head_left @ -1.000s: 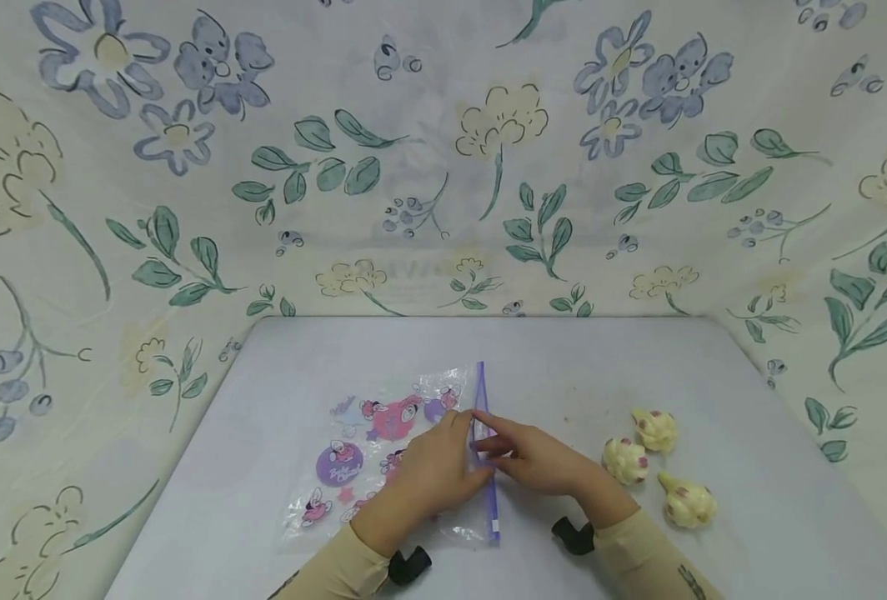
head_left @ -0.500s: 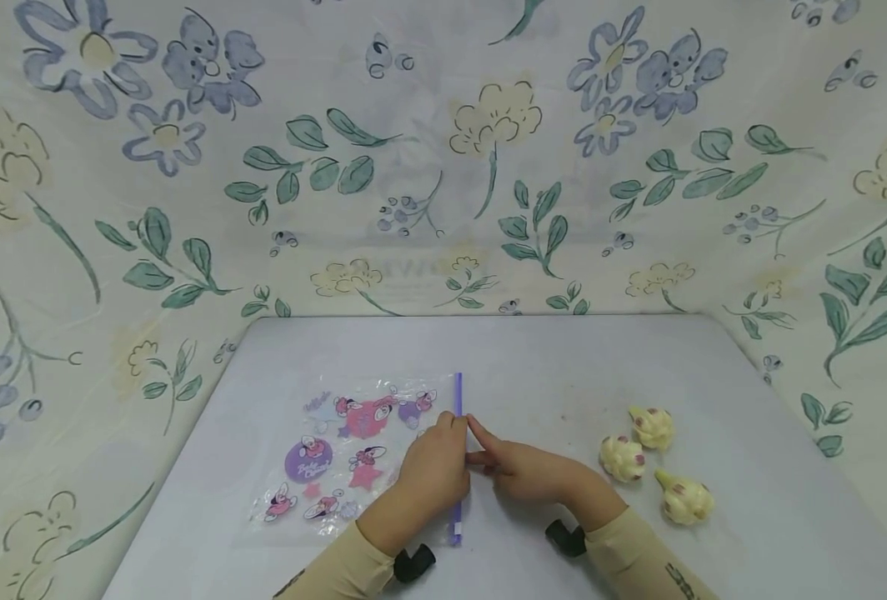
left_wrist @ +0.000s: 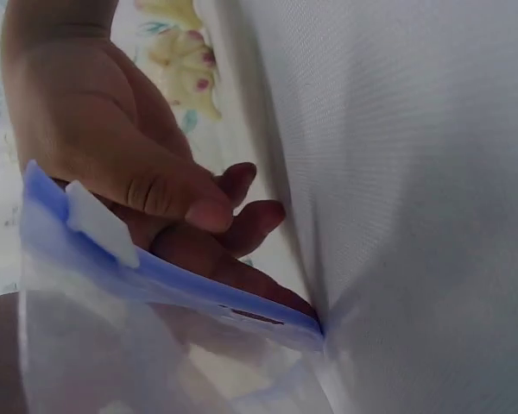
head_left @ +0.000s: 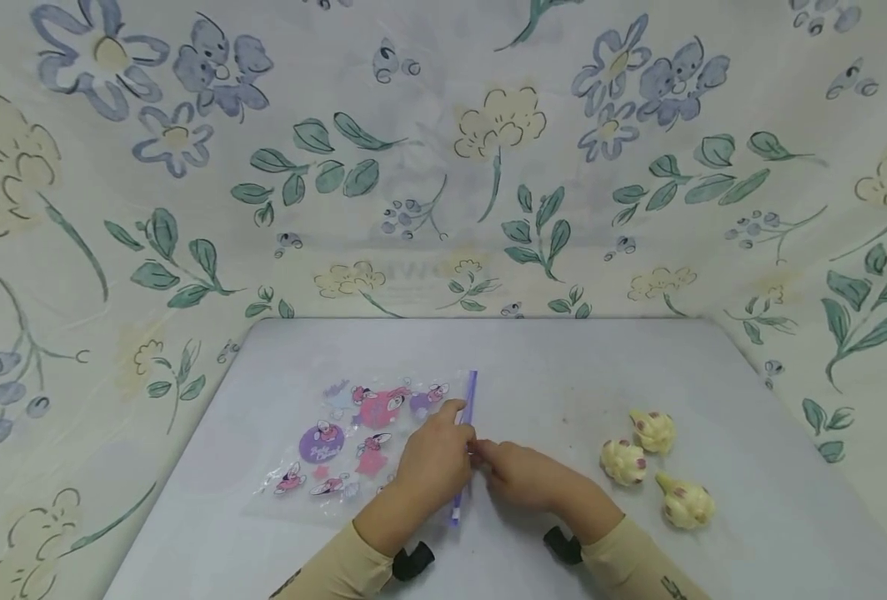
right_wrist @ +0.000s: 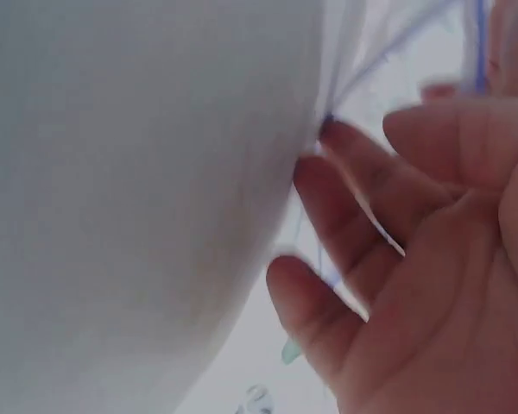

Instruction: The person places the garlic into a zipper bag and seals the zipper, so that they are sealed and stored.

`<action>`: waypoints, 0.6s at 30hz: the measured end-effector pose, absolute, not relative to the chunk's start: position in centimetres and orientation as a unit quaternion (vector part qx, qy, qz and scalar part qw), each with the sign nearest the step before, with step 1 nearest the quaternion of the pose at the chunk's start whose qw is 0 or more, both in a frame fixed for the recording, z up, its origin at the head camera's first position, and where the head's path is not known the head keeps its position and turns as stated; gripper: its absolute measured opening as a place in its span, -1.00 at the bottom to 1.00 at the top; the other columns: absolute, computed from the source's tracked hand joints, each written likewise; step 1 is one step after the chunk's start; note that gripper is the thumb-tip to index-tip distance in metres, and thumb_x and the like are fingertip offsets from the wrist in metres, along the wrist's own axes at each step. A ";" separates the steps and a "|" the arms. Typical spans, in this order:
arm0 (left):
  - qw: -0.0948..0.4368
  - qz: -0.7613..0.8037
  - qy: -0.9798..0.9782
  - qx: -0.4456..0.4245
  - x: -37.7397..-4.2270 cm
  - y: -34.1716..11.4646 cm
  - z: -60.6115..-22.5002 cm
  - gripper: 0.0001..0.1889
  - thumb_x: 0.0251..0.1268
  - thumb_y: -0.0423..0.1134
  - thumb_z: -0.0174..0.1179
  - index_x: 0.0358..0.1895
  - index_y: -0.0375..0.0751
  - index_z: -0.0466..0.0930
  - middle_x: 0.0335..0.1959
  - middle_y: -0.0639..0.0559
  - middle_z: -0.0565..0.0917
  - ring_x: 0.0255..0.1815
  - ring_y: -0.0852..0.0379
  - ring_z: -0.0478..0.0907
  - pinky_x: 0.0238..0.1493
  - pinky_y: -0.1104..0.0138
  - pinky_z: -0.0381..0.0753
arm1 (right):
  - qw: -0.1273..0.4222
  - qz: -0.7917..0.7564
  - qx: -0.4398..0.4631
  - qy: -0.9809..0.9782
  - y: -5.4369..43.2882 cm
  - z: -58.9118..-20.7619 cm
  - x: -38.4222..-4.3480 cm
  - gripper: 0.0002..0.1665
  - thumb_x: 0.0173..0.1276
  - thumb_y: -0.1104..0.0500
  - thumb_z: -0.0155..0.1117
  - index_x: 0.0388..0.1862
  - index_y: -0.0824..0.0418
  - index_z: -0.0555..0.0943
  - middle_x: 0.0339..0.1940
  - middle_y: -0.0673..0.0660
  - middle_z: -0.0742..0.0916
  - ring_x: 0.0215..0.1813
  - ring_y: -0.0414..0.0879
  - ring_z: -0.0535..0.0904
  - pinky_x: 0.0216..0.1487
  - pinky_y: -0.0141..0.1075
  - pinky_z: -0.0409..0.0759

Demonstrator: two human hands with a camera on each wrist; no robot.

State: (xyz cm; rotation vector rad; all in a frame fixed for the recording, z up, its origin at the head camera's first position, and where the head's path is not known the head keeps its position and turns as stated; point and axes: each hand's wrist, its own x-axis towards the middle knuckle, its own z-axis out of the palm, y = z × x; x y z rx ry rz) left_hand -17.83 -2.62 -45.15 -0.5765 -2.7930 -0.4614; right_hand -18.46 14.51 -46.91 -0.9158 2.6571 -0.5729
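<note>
A clear zip bag (head_left: pixel 322 442) with pink and purple cartoon prints lies left of the table's middle, its purple zip strip (head_left: pixel 469 392) facing right and raised off the table. My left hand (head_left: pixel 436 458) pinches the bag at this strip, index finger stretched along it. Touching the strip from the other side is my right hand (head_left: pixel 522 475), its fingers loosely bent. In the left wrist view the right hand's fingertips reach a narrow gap in the strip, and a white slider (left_wrist: pixel 101 222) sits near one end. The right wrist view shows the right fingers (right_wrist: pixel 337 216) apart, one tip at the strip.
Three cream garlic bulbs with purple spots, the nearest being one garlic bulb (head_left: pixel 686 502), sit right of my right hand. A white table (head_left: pixel 563 358) lies beneath, backed by a floral cloth (head_left: pixel 428 200). Black wrist mounts (head_left: pixel 412 562) hang under both wrists.
The bag first slid left with both hands, then shifted slightly right again, its zip strip now tilted. My right fingers moved nearer the body along the strip. The garlic bulbs stayed put.
</note>
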 end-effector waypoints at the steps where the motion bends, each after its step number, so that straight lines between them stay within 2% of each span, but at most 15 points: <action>1: 0.134 -0.163 -0.956 -0.202 -17.9 -2.6 -45.1 -0.90 0.08 -0.37 0.34 -0.34 -0.10 0.77 0.25 -0.14 0.58 0.00 -0.08 0.70 -0.11 0.16 0.73 | 0.118 -0.165 -0.328 0.923 14.3 -46.9 -18.2 -0.53 0.46 0.25 0.12 0.34 0.15 0.50 0.12 0.11 0.73 0.09 0.01 0.67 0.16 -0.08 0.62; 3: 0.152 -0.169 -0.952 -0.207 -17.9 -2.6 -45.0 -0.89 0.07 -0.38 0.33 -0.36 -0.09 0.77 0.24 -0.13 0.59 0.00 -0.07 0.69 -0.15 0.18 0.73 | 0.079 -0.105 -0.350 0.928 13.9 -47.0 -17.8 -0.62 0.44 0.20 0.18 0.21 0.06 0.63 0.08 0.08 0.71 -0.03 -0.02 0.64 0.00 -0.13 0.64; 4: 0.162 -0.170 -0.949 -0.209 -17.9 -2.6 -44.9 -0.87 0.05 -0.40 0.32 -0.36 -0.10 0.77 0.23 -0.13 0.59 0.01 -0.07 0.69 -0.16 0.19 0.73 | 0.061 -0.080 -0.358 0.928 13.8 -47.0 -17.6 -0.66 0.44 0.15 0.19 0.16 0.02 0.66 0.10 0.08 0.69 -0.01 -0.02 0.62 -0.02 -0.13 0.63; 6: 0.181 -0.168 -0.945 -0.213 -17.8 -2.6 -44.8 -0.86 0.02 -0.42 0.34 -0.35 -0.13 0.78 0.22 -0.13 0.60 0.01 -0.07 0.69 -0.18 0.21 0.74 | 0.035 -0.051 -0.362 0.930 13.6 -47.0 -17.2 -0.69 0.47 0.06 0.19 0.13 0.00 0.68 0.27 0.12 0.63 0.15 0.04 0.59 0.10 -0.08 0.62; 8: 0.201 -0.159 -0.942 -0.218 -17.7 -2.6 -44.5 -0.85 0.01 -0.43 0.35 -0.34 -0.15 0.78 0.22 -0.14 0.61 0.01 -0.08 0.69 -0.18 0.20 0.74 | 0.025 -0.047 -0.350 0.935 13.5 -47.0 -17.0 -0.63 0.49 0.00 0.16 0.20 0.00 0.65 0.38 0.18 0.57 0.31 0.12 0.53 0.24 0.03 0.56; 11: 0.224 -0.141 -0.937 -0.230 -17.6 -2.6 -43.9 -0.87 0.01 -0.42 0.39 -0.33 -0.17 0.80 0.20 -0.15 0.62 0.00 -0.10 0.69 -0.17 0.19 0.75 | 0.045 -0.073 -0.333 0.939 13.6 -47.0 -17.1 -0.51 0.53 -0.05 0.09 0.37 0.01 0.54 0.48 0.15 0.52 0.49 0.18 0.41 0.41 0.18 0.38; 16: 0.253 -0.063 -0.936 -0.237 -17.5 -3.4 -42.0 -0.90 0.00 -0.36 0.47 -0.36 -0.13 0.81 0.19 -0.12 0.63 0.00 -0.08 0.66 -0.35 0.20 0.74 | 0.119 -0.121 -0.306 0.937 13.7 -47.0 -17.7 -0.36 0.48 -0.04 0.07 0.51 0.05 0.38 0.43 0.02 0.58 0.54 0.06 0.37 0.45 0.24 0.30; 18: 0.251 0.000 -0.941 -0.226 -17.6 -3.9 -40.7 -0.94 0.05 -0.33 0.47 -0.37 -0.13 0.82 0.21 -0.11 0.62 0.06 -0.08 0.62 -0.31 0.20 0.73 | 0.139 -0.124 -0.294 0.938 13.7 -47.0 -17.9 -0.31 0.44 -0.05 0.06 0.52 0.06 0.36 0.45 0.02 0.56 0.56 0.01 0.34 0.47 0.22 0.29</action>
